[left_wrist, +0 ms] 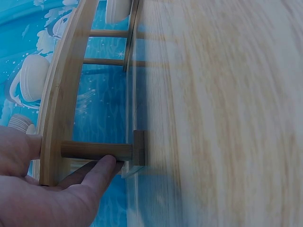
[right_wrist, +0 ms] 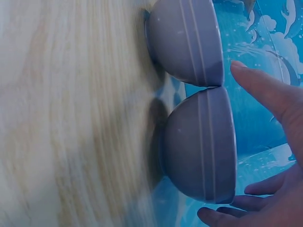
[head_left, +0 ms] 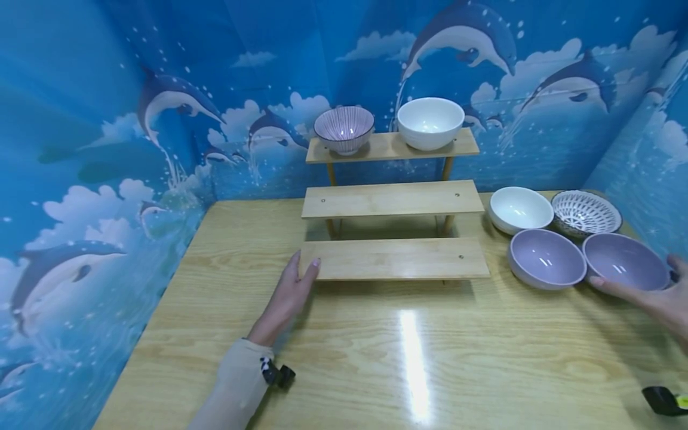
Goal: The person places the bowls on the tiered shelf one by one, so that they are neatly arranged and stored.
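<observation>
Left hand pinches left end of bottom board on pale wooden three-tier stand. We see right hand, fingers spread around rightmost glossy lilac round bowl on desk, right of stand.

Support: wooden table, pale yellow grain, a bright streak of reflected light across its front half. Standing on it: three-tier wooden rack with round posts. Upper board carries two upright bowls, set apart: a striped bowl left, a large white bowl right. Lowest board sits nearest the front. Directly on the table, right of the rack, four upright bowls cluster: small white bowl and patterned bowl behind; left purple bowl and right purple bowl in front, rims touching.
</observation>
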A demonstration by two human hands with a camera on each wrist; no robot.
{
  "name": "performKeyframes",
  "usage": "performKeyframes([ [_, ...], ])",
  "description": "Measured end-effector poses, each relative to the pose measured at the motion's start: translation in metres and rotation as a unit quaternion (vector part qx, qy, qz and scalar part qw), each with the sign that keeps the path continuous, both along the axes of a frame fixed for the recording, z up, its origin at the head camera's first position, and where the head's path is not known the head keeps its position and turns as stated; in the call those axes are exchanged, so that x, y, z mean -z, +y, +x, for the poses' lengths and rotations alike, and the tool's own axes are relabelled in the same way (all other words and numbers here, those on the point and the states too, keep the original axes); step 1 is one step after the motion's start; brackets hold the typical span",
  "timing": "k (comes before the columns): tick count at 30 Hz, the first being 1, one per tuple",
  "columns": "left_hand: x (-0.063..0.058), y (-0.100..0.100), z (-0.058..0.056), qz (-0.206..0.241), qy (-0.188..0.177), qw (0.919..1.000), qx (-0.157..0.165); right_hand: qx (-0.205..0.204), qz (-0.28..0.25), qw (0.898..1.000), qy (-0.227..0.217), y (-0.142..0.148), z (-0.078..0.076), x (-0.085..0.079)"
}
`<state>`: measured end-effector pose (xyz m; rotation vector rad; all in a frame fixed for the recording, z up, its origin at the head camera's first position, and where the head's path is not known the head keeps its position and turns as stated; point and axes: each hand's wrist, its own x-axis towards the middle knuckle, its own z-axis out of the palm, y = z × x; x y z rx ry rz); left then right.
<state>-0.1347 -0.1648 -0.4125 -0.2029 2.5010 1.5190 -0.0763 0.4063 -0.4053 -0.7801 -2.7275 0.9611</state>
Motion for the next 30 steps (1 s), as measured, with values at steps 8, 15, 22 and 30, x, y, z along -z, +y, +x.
performKeyframes([
  [8, 0.001, -0.001, 0.000, 0.002, -0.005, 1.0000, 0.002, -0.004, -0.037, 0.999, -0.007, 0.003, -0.001, 0.007],
  [15, 0.002, -0.001, 0.000, -0.005, -0.010, 0.9999, -0.001, 0.006, -0.041, 0.999, -0.013, 0.003, -0.003, 0.011],
  [22, 0.002, 0.000, 0.000, -0.001, -0.010, 0.9999, -0.003, 0.014, -0.054, 0.998, -0.017, 0.002, -0.004, 0.011],
  [30, 0.002, -0.001, 0.000, -0.001, -0.009, 1.0000, 0.001, 0.016, -0.060, 0.998, -0.022, 0.001, -0.006, 0.008],
])
